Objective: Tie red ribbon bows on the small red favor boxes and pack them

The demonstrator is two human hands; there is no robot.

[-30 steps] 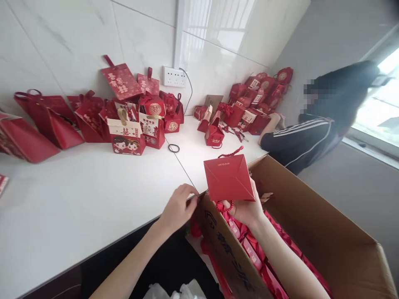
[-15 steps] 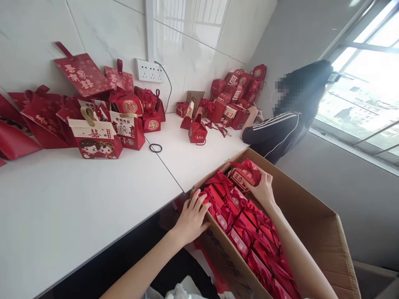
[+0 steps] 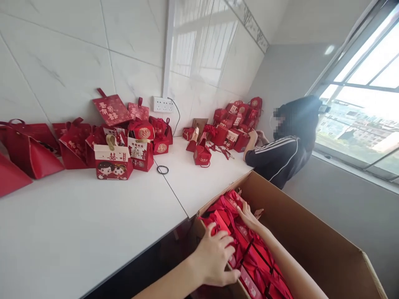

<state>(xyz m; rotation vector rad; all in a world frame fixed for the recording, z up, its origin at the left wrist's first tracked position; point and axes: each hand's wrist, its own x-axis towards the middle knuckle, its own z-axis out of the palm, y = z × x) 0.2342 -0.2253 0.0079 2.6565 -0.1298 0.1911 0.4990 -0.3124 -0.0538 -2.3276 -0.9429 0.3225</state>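
Observation:
Rows of red gift boxes [image 3: 260,259] with ribbon bows fill the near side of a cardboard carton [image 3: 314,232]. My right hand [image 3: 248,215] reaches inside and holds a red gift box [image 3: 231,200] by its right side, down among the others near the far end. Fingers spread and bent, my left hand [image 3: 216,253] hovers at the carton's left edge, close to the bows, holding nothing. Whether its fingertips touch a ribbon I cannot tell.
A white table [image 3: 93,228] borders the carton on the left. On it stand red gift bags [image 3: 112,164], stacked red boxes [image 3: 238,120], a small red box [image 3: 202,155] and a black ring [image 3: 162,169]. A co-worker [image 3: 277,153] sits beyond the carton.
My right hand has lowered the red gift box from above the others into the carton's far end. My left hand has lifted off the rim and shifted right and nearer. The view has tilted up.

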